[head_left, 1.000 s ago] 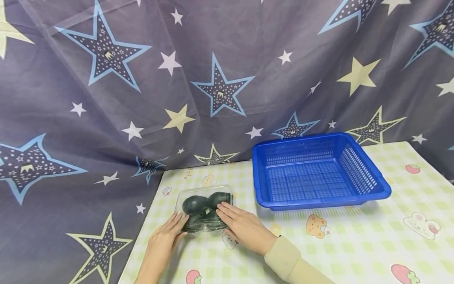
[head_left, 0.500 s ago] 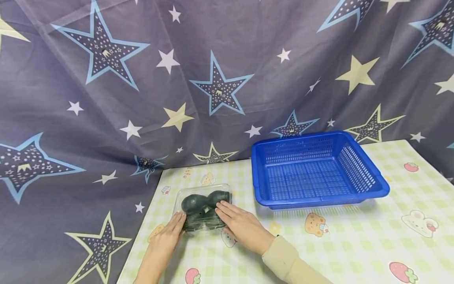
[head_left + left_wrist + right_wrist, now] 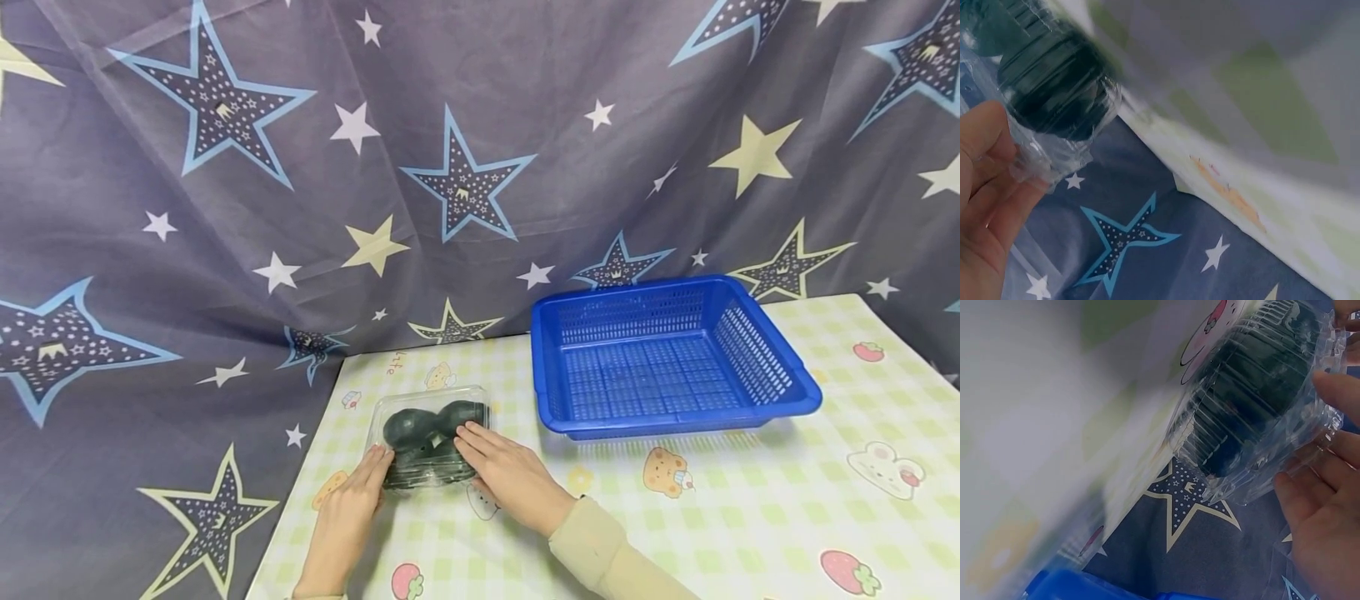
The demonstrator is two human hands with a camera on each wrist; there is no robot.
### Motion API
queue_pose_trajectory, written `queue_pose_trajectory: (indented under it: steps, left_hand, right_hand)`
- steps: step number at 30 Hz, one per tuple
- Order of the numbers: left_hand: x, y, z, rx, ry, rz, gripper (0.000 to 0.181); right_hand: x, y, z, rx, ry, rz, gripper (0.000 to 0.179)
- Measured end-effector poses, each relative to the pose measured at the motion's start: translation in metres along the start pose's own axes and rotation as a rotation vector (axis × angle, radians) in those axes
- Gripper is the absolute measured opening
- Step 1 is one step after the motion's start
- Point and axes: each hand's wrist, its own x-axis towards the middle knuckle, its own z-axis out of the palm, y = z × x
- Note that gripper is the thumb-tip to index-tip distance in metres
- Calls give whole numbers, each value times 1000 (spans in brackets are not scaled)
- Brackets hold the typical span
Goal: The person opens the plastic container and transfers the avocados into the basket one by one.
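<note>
A clear plastic clamshell box (image 3: 429, 392) rests on the table's left part, several dark green, smooth rounded fruits (image 3: 411, 428) inside. At its left front corner is my left hand (image 3: 345, 504), fingertips along the edge. The left wrist view shows thumb and fingers of that hand (image 3: 988, 212) pinching the crinkled plastic rim (image 3: 1038, 159). My right hand (image 3: 517, 482) lies over the right front corner, fingers on the lid. In the right wrist view its thumb and fingers (image 3: 1329, 512) grip the plastic edge (image 3: 1260, 478). The box's front corners are partly covered by the hands.
A blue plastic basket (image 3: 648, 367) with perforated walls stands right of the box, nothing in it. A green-and-white checked cloth (image 3: 750, 517) with cartoon prints covers the table (image 3: 615, 550). Behind hangs a dark grey star-patterned curtain (image 3: 480, 275).
My left fingers have drawn closer together at the box's corner, and its thumb is now hidden in the head view. The right hand stays nearly still, as does the box. The head view shifted slightly.
</note>
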Motion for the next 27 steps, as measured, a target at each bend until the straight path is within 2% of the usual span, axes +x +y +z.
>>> queue_pose_trajectory:
  steps: [4,14,27]
  left_hand:
    - [1,1,2,-3,5,-25,73]
    - [6,5,1,-29,-35,-91,73]
    - [8,4,0,-20,-56,-99,73]
  right_hand:
    - [1,-1,1,-3,-1,11,60]
    - [2,-1,0,32,-6,37,60]
    - [5,-3,-3,23,-27,62,60]
